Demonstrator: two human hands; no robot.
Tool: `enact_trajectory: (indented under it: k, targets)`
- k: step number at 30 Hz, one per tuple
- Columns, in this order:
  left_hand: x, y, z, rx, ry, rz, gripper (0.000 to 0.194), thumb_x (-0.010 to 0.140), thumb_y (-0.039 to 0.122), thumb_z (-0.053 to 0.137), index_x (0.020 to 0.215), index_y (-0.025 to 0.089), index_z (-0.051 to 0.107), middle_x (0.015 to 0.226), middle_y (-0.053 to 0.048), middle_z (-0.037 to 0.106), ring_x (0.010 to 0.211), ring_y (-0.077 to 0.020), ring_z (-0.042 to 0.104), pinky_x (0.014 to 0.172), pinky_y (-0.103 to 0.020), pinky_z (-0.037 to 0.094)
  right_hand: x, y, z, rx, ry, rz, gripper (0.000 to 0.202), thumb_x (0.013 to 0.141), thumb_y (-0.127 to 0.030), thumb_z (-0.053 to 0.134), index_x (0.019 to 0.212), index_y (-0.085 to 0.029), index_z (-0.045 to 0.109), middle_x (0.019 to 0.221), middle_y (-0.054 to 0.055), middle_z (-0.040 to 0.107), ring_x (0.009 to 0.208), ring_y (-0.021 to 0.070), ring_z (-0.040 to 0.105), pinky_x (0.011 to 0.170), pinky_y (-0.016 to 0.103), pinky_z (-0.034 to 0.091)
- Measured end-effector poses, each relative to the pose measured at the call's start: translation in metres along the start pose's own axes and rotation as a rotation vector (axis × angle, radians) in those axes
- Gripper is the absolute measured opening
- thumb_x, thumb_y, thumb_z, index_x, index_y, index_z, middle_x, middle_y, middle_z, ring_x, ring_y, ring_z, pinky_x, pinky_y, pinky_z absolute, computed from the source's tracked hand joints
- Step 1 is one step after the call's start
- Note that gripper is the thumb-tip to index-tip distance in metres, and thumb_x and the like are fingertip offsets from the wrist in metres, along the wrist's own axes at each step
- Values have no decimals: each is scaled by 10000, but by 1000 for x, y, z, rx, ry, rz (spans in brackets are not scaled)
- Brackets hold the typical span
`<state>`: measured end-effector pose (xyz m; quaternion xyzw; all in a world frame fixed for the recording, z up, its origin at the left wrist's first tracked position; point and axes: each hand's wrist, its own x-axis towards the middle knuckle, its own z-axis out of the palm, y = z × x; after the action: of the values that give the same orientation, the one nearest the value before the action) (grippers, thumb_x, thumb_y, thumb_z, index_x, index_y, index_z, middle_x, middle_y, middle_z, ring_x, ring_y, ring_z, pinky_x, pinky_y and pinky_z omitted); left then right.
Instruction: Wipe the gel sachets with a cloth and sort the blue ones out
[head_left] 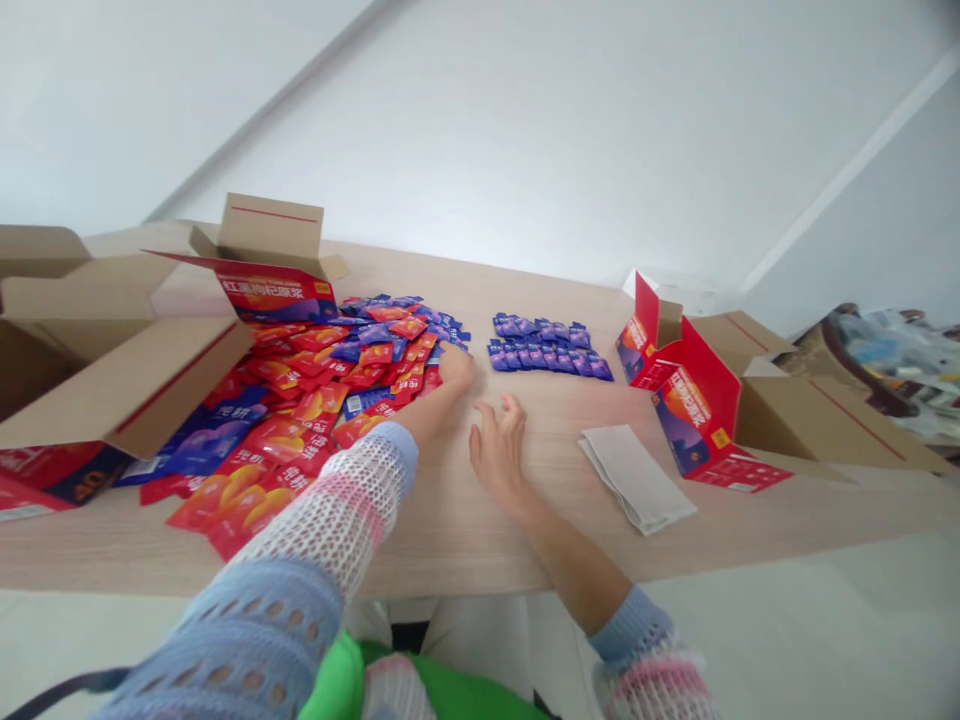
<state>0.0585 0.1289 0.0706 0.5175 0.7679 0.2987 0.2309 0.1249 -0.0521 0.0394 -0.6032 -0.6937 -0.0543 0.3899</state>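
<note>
My left hand (457,370) reaches to the right edge of a heap of red sachets (319,362) and purple-blue sachets (442,322). Its fingers are mostly hidden behind the hand, so a grip does not show. Bent but apart, the fingers of my right hand (498,448) hover over or rest on the bare table (457,520), holding nothing. Beyond the right hand, purple sachets lie overlapped in two rows, a back row (541,328) and a longer front row (551,358). Larger red pouches (240,500) lie at the heap's near side.
Open red cardboard boxes stand at the back left (277,285), far left (75,470) and right (694,410), flaps spread. A folded whitish sheet (637,478) lies before the right box. A white wall (540,150) rises behind. Plastic-wrapped items (885,345) sit at far right.
</note>
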Motion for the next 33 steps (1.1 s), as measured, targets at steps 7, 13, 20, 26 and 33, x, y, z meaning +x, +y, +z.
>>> enact_trajectory:
  k: [7,13,20,26,33]
  targets:
    - [10,-11,42,195,-56,307,449,947,216,288,1357,76,405,1132,-268,640,1064,-319,637,861,-414,475,-4,-3,12,-93,109,-174,496,878,-121,465,1360,-241,472,1396,148,244,1340,299,239,1057,513,342]
    - [29,-19,38,358,-133,523,445,914,226,344,1312,64,458,1087,-242,662,1035,-329,642,847,-429,483,1,3,9,-133,169,-139,516,878,-160,471,1385,-250,449,1387,159,230,1342,334,217,1041,556,332]
    - [35,-19,35,509,-192,697,458,962,346,259,1267,124,519,1185,-184,632,1104,-291,608,906,-402,466,-1,0,17,-94,190,-120,500,873,-166,485,1368,-232,474,1431,162,188,1355,349,190,1049,558,280]
    - [39,-12,29,537,-186,790,534,943,329,341,1451,163,339,1362,-170,510,1168,-272,567,930,-353,452,3,4,18,-92,198,-53,521,858,-153,486,1373,-222,458,1447,177,176,1364,365,170,1032,592,264]
    - [90,-18,-58,492,82,628,588,939,353,307,1441,47,304,1424,-264,377,1182,-345,529,927,-436,433,5,5,21,-68,119,14,524,820,-149,496,1340,-212,462,1465,191,164,1362,383,157,991,628,262]
